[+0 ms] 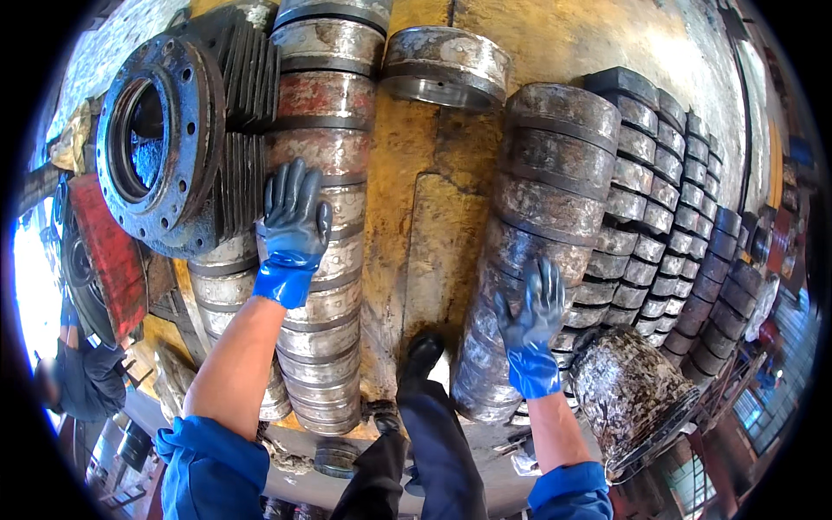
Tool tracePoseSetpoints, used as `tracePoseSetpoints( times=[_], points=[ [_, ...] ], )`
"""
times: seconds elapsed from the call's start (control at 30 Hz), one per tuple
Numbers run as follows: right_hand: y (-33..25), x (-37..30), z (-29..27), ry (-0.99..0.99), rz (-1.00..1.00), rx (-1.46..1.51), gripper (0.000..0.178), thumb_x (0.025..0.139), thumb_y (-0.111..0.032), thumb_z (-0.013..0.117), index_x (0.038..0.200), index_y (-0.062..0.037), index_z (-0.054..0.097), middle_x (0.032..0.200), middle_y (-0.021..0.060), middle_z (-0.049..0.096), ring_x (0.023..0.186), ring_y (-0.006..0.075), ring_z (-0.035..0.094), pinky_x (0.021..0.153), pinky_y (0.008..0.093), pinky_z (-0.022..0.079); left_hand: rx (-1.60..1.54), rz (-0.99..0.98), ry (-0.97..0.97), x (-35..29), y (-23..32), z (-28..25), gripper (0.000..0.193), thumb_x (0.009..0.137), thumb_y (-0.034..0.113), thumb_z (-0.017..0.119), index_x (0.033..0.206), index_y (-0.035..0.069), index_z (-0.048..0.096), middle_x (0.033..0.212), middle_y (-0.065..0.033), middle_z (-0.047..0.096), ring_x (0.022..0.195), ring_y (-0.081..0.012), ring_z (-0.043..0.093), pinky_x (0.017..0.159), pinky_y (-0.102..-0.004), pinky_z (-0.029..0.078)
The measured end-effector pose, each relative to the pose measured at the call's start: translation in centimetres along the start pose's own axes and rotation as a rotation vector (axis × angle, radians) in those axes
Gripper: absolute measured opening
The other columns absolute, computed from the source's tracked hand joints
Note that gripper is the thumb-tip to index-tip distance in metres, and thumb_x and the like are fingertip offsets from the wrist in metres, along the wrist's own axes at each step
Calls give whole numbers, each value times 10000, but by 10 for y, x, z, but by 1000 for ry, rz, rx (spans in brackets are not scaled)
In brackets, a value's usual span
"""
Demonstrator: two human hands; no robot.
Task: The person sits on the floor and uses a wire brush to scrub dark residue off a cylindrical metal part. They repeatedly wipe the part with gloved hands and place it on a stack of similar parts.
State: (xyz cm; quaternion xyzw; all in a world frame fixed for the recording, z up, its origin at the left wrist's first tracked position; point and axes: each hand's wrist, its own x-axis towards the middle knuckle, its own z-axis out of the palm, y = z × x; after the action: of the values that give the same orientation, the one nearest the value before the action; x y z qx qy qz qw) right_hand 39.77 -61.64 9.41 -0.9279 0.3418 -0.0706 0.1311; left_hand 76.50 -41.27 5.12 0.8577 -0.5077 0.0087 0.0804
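In a blue rubber glove with a dark palm coating, my left hand (295,217) is spread with nothing in it, over a long row of worn metal rings (322,299). Beside it stands a blue flanged housing (160,143) with dark cooling fins. My right hand (534,321), gloved the same way, is also open and empty, against the side of a second row of dark, rusty rings (550,204). Whether either palm presses on the metal I cannot tell. A single wide ring (446,65) lies between the rows at the far end.
Several rows of smaller metal rings (637,178) line the right. Near them sits a crusted, bell-shaped casting (624,394). My legs (438,433) stand in the passage between the rows, on yellow stained floor (446,225). Another person (87,377) is at the far left by a red plate (108,256).
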Motion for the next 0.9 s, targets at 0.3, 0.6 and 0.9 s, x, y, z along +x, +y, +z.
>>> tracePoseSetpoints(
  times=[0.3, 0.6, 0.9],
  points=[
    [-76, 327, 23, -361, -66, -399, 994, 860, -580, 747, 1641, -202, 261, 1707, 124, 238, 1567, 329, 255, 1272, 495, 208, -1, -20, -77, 2, -1, -5, 536, 975, 292, 586, 1460, 68, 537, 1573, -205, 439, 1449, -408, 420, 1201, -560, 322],
    [-123, 389, 81, -527, -264, -615, 800, 964, -329, 639, 1646, -210, 239, 1644, 238, 314, 1475, 410, 401, 1177, 561, 326, -29, -74, -109, 1, -6, -7, 529, 962, 288, 614, 1459, 116, 554, 1578, -173, 449, 1453, -391, 425, 1203, -559, 335],
    [-123, 389, 75, -477, -433, -627, 727, 934, -273, 644, 1595, -188, 350, 1501, 254, 486, 1338, 404, 540, 1084, 502, 432, -53, -79, -98, 0, -6, -1, 504, 983, 320, 600, 1442, 113, 569, 1571, -172, 460, 1454, -371, 431, 1203, -556, 331]
  ],
)
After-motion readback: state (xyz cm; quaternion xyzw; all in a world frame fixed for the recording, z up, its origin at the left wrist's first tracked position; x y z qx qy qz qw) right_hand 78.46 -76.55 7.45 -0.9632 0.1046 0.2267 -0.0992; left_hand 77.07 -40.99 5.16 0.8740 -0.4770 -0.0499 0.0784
